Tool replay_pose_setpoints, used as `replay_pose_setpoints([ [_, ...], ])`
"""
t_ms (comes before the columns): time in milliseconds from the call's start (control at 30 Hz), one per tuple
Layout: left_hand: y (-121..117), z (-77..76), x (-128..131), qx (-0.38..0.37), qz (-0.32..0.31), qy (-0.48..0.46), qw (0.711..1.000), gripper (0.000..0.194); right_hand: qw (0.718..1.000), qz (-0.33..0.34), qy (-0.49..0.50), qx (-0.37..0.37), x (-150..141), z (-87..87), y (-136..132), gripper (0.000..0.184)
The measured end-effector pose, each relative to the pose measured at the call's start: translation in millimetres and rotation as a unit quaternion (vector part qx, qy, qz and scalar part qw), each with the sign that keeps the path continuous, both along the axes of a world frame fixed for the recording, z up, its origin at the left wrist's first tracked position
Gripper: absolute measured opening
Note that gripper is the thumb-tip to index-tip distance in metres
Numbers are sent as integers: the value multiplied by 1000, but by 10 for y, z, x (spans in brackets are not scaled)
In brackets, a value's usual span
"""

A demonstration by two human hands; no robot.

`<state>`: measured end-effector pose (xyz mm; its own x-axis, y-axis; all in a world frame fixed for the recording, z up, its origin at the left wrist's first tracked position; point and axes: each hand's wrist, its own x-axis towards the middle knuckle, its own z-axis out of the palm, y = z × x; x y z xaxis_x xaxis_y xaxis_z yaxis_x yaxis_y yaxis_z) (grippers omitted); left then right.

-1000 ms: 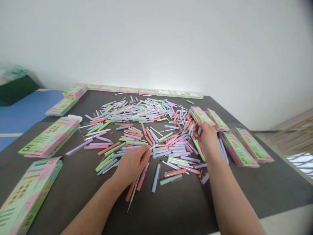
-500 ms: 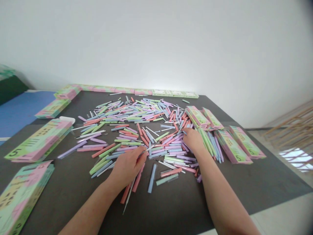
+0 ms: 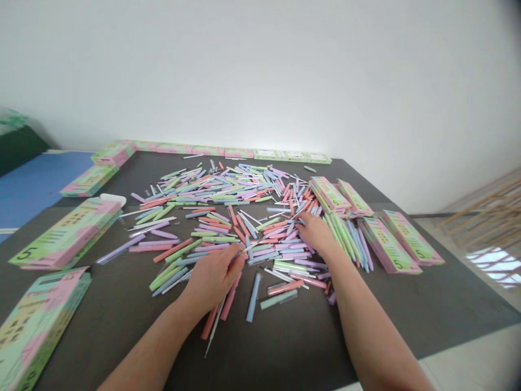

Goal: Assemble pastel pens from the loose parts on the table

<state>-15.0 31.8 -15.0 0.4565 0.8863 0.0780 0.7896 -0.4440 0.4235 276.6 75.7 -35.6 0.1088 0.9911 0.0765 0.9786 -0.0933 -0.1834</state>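
My left hand (image 3: 214,277) sits at the front of a loose heap of slim pastel plastic pens (image 3: 228,217), its fingertips pinching a thin pale pen. My right hand (image 3: 317,234) rests on the heap's right side, and its fingers hide whatever lies beneath them. Just right of that hand, a group of green and blue pens (image 3: 350,241) lies side by side, almost parallel. Beyond them stand pastel green-and-pink boxes printed with a 5 (image 3: 388,245).
The dark table (image 3: 285,339) has more of these boxes along its far and left edges (image 3: 67,233). A white lid (image 3: 113,199) lies by the left boxes. A blue surface (image 3: 40,182) lies beyond the table's left side, and wooden slats (image 3: 488,212) stand at right.
My right hand has moved left and down from beside the boxes onto the heap, and the blue pen it held is no longer visible. More green and blue pens now show beside the boxes.
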Motion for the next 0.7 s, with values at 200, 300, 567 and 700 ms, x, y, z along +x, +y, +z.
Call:
replay_pose_setpoints([
  [200, -5, 17, 5, -2, -1, -2, 1000, 28, 1000, 12, 13, 1, -35, -20, -14, 25],
  [300, -7, 15, 4, -1, -1, -3, 1000, 28, 1000, 11, 20, 10, -75, 9, -45, 24],
  [567, 1, 8, -11, 12, 22, -24, 999, 30, 870, 39, 491, 7, -471, 214, -183, 21],
  [700, -6, 27, -15, 5, 46, -50, 998, 31, 692, 71, 710, -111, -725, 299, -303, 27],
])
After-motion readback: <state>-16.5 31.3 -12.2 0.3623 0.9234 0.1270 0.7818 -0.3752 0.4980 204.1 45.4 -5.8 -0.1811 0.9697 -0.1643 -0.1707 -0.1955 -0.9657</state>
